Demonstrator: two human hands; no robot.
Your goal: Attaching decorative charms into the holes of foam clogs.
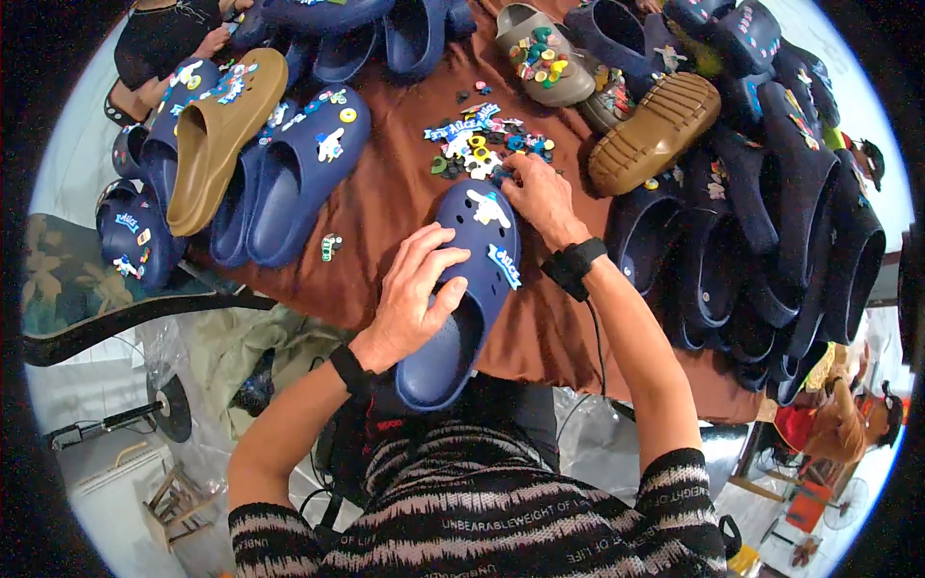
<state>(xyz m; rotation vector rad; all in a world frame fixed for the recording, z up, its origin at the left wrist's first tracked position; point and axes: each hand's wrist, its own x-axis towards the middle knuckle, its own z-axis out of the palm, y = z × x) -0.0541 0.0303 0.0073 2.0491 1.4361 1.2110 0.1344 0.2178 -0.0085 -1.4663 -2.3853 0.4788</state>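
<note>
A navy blue clog (461, 303) lies in front of me, toe pointing away and heel over the table's near edge. On its upper sit a white puppy-like charm (488, 208) and a blue-and-white lettered charm (503, 268). My left hand (414, 294) holds the clog's left side, its curved fingertips on the upper and its thumb by the foot opening. Beyond the toe, my right hand (541, 196) bends its fingers together at the near right edge of a pile of small colourful shoe charms (472, 144). Whatever lies between those fingertips is mostly hidden.
Brown cloth (385, 193) covers the table. Blue clogs (313, 173) and a tan clog (226, 140) crowd the left; a brown clog (655, 133) and stacked dark clogs (708, 250) stand right. One loose charm (330, 248) lies left. Another person (164, 43) is at the far left.
</note>
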